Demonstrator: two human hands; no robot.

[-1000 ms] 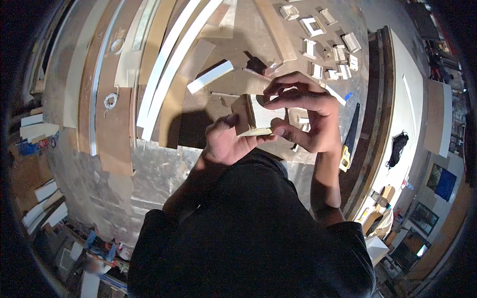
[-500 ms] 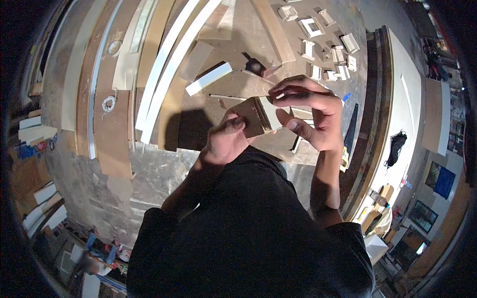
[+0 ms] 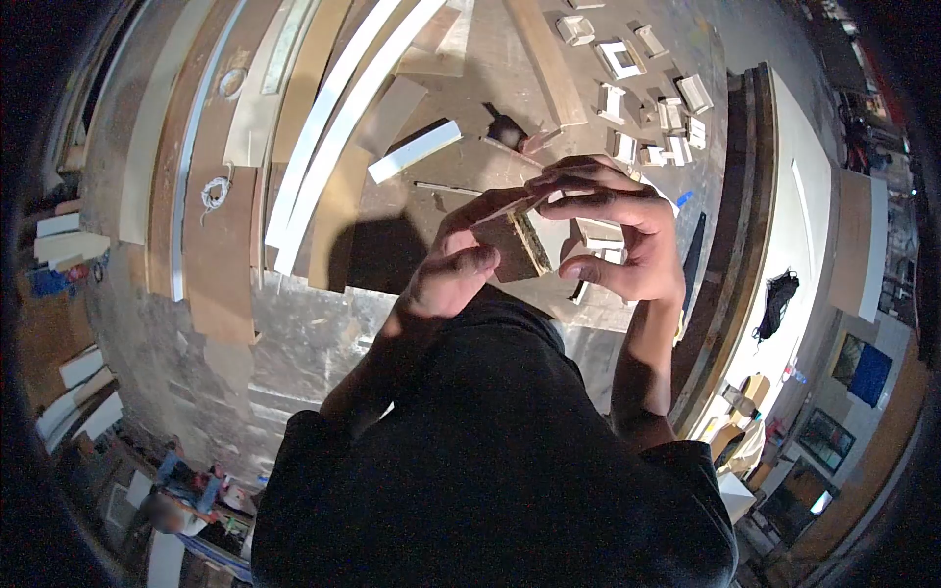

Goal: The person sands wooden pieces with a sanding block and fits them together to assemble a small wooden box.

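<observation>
My left hand holds a small brown wooden block, its thumb on the near side and its fingers stretched along the upper edge. The block is tilted, with a rough, lighter edge facing right. Close to its right side is my right hand, fingers curved and thumb apart, with a gap between them. The right fingertips meet or overlap the left fingertips above the block; whether they touch it I cannot tell. Behind the right hand, small pale wooden pieces show through the gap.
Several small pale wooden frames lie on the worktable at the upper right. Long white strips and brown boards cover the left side. A white-edged offcut lies ahead. A handsaw is at right, and a person is at lower left.
The block has turned in my left hand, so its pale face no longer shows. The left fingers have stretched up over it, and the right thumb and fingers have moved slightly off it.
</observation>
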